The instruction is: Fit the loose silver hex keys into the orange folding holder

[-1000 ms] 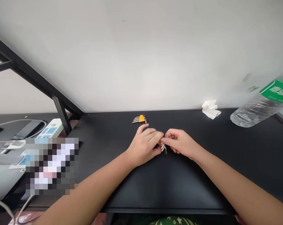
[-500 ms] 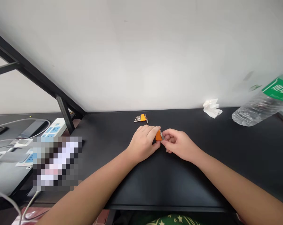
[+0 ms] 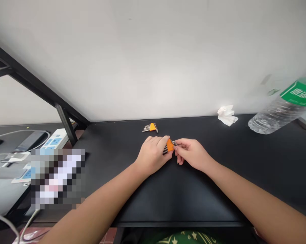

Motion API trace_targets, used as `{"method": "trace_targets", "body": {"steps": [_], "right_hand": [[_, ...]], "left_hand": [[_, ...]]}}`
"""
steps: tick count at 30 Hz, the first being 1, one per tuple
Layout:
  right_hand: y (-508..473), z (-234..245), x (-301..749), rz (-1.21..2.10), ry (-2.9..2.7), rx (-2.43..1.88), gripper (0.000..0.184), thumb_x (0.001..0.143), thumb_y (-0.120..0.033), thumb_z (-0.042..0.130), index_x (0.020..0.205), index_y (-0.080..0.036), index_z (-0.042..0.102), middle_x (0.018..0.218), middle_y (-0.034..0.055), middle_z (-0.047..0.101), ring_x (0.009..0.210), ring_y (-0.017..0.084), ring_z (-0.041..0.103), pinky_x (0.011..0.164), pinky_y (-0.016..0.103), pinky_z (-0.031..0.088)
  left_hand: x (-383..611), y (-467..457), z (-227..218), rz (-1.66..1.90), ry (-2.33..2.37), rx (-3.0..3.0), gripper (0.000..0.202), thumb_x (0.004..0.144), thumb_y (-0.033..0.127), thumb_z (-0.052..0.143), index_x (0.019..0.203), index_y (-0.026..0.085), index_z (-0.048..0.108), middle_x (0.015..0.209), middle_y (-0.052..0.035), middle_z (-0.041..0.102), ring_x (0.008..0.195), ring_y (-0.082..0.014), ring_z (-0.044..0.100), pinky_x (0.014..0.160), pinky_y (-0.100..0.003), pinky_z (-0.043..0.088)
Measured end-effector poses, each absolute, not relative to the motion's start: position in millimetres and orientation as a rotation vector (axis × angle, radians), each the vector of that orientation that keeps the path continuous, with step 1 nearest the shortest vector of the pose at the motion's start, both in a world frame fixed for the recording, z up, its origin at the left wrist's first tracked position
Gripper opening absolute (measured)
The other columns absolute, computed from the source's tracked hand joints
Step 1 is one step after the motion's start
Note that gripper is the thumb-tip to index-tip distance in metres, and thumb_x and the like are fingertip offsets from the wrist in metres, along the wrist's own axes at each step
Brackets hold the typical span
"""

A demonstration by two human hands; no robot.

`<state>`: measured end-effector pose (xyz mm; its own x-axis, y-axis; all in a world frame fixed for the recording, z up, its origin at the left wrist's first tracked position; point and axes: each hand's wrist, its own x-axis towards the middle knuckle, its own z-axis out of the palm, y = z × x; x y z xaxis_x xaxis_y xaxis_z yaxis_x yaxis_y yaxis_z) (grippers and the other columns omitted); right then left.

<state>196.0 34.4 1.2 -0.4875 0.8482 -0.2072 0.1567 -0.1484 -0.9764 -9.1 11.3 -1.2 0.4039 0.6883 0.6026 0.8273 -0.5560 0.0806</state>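
Observation:
My left hand (image 3: 153,154) is closed around an orange holder of hex keys (image 3: 169,145), with the metal keys showing between its fingers. My right hand (image 3: 191,154) pinches the right end of the same set, thumb and forefinger pressed together on a metal key. Both hands meet just above the black desk (image 3: 183,196). A second orange hex key set (image 3: 150,127) lies flat on the desk a little farther back, near the wall, untouched.
A crumpled white tissue (image 3: 227,115) lies at the back right. A clear plastic bottle with a green label (image 3: 282,108) leans at the far right. Left of the desk are a black frame strut (image 3: 64,127), a white power strip (image 3: 55,140) and cables.
The held hex key set has turned in my hands: its keys hung down a second ago and now point left under my left fingers. My right hand has shifted its pinch to the set's right end.

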Motion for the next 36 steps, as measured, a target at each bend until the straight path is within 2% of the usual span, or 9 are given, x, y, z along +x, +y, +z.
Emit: {"method": "trace_targets", "body": {"steps": [6,10,16,22,26,28,30,34,36], "right_hand": [[33,3,195,1.627,-1.601,-1.168,0.035,0.091,-0.03,0.068,0.125,-0.022,0.069,0.073,-0.0014,0.068,0.059,0.016,0.069,0.061,0.031,0.062],[30,5,194,1.572,-1.609,-1.187,0.03,0.091,-0.03,0.067,0.119,-0.022,0.072,0.072,-0.002,0.066,0.058,0.015,0.068,0.06,0.03,0.061],[35,1,196,1.633,-1.455,-1.146,0.033,0.087,-0.032,0.072,0.117,-0.018,0.07,0.07,-0.0002,0.068,0.055,0.016,0.066,0.056,0.031,0.06],[50,-3,203,1.516,-1.468,-1.255,0.031,0.087,-0.035,0.071,0.113,-0.017,0.07,0.073,0.0006,0.067,0.053,0.016,0.065,0.05,0.03,0.057],[64,-5,217,1.173,-1.767,-1.469,0.023,0.091,-0.03,0.063,0.108,-0.021,0.074,0.073,0.0,0.069,0.057,0.016,0.064,0.056,0.029,0.053],[71,-5,225,0.899,-2.009,-1.538,0.021,0.091,-0.027,0.06,0.104,-0.023,0.076,0.073,-0.0002,0.07,0.065,0.017,0.066,0.064,0.03,0.051],[75,-5,232,0.728,-2.194,-1.584,0.022,0.092,-0.028,0.058,0.105,-0.025,0.077,0.074,-0.0001,0.071,0.069,0.018,0.066,0.065,0.03,0.048],[78,0,243,0.635,-2.34,-1.637,0.029,0.095,-0.033,0.057,0.116,-0.026,0.075,0.079,0.0006,0.072,0.072,0.019,0.065,0.059,0.029,0.043],[78,1,247,0.583,-2.353,-1.634,0.027,0.095,-0.034,0.057,0.113,-0.026,0.076,0.083,0.0018,0.071,0.076,0.019,0.066,0.061,0.03,0.044]], "left_hand": [[-8,11,-2,-0.864,-1.352,-2.451,0.033,0.09,0.023,0.064,0.123,0.016,0.06,0.089,-0.0053,0.075,0.078,-0.0233,0.072,0.074,-0.039,0.05],[-9,12,-3,-0.885,-1.383,-2.455,0.034,0.09,0.025,0.065,0.123,0.016,0.06,0.089,-0.005,0.076,0.078,-0.023,0.073,0.076,-0.039,0.051],[-13,13,-1,-0.893,-1.443,-2.454,0.034,0.088,0.026,0.068,0.12,0.018,0.06,0.087,-0.0036,0.076,0.08,-0.0227,0.073,0.076,-0.038,0.051],[-20,17,-1,-0.705,-1.528,-2.471,0.034,0.088,0.028,0.068,0.12,0.017,0.062,0.082,-0.0027,0.073,0.077,-0.0231,0.072,0.078,-0.038,0.051],[-24,20,4,-0.519,-1.702,-2.485,0.03,0.087,0.027,0.069,0.115,0.019,0.065,0.085,-0.0037,0.075,0.08,-0.0246,0.072,0.079,-0.039,0.052],[-26,21,7,-0.508,-1.779,-2.486,0.03,0.087,0.028,0.069,0.115,0.02,0.066,0.091,-0.0039,0.077,0.084,-0.0252,0.074,0.079,-0.039,0.052],[-27,22,9,-0.524,-1.829,-2.48,0.033,0.087,0.03,0.07,0.118,0.021,0.065,0.095,-0.0039,0.078,0.088,-0.0257,0.074,0.08,-0.038,0.053],[-27,21,12,-0.516,-1.86,-2.49,0.034,0.087,0.031,0.07,0.119,0.022,0.065,0.099,-0.0041,0.078,0.089,-0.026,0.075,0.08,-0.037,0.053],[-27,20,12,-0.508,-1.857,-2.501,0.032,0.087,0.031,0.07,0.117,0.022,0.065,0.097,-0.0039,0.078,0.088,-0.0257,0.074,0.079,-0.037,0.053]]}}
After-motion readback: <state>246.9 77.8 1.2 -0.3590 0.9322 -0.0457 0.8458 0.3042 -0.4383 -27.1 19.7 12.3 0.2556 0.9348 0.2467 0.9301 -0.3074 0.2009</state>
